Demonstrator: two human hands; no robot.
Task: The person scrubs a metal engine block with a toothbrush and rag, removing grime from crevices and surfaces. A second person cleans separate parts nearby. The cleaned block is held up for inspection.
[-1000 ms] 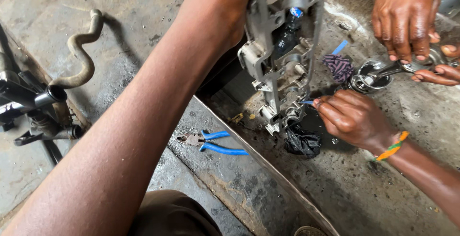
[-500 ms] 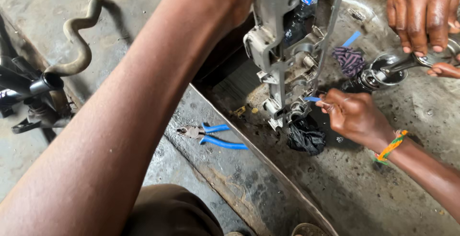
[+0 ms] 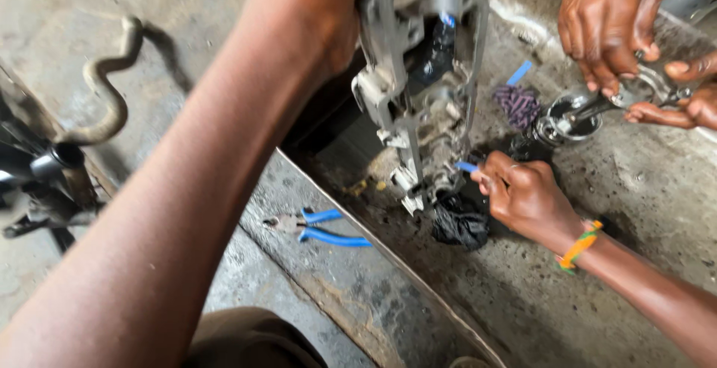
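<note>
On a grimy concrete floor [image 3: 635, 211], the left hand [image 3: 321, 32] clenches the upright grey metal machine frame [image 3: 418, 99] at upper centre; the right hand [image 3: 526, 196], centre-right, grasps a blue-handled tool [image 3: 467, 167] against its base.

Left hand [image 3: 317, 20]: fingers hidden behind the grey metal housing [image 3: 418, 91] — grip not verifiable. Housing itself cut off by the top edge. Right hand [image 3: 526, 196]: only a blue handle tip [image 3: 466, 166] shows; the tool's working end is concealed inside the housing. A co-worker's hands [image 3: 609, 20] are cropped at the top and right edges, their metal part [image 3: 642, 88] blurred.
</note>
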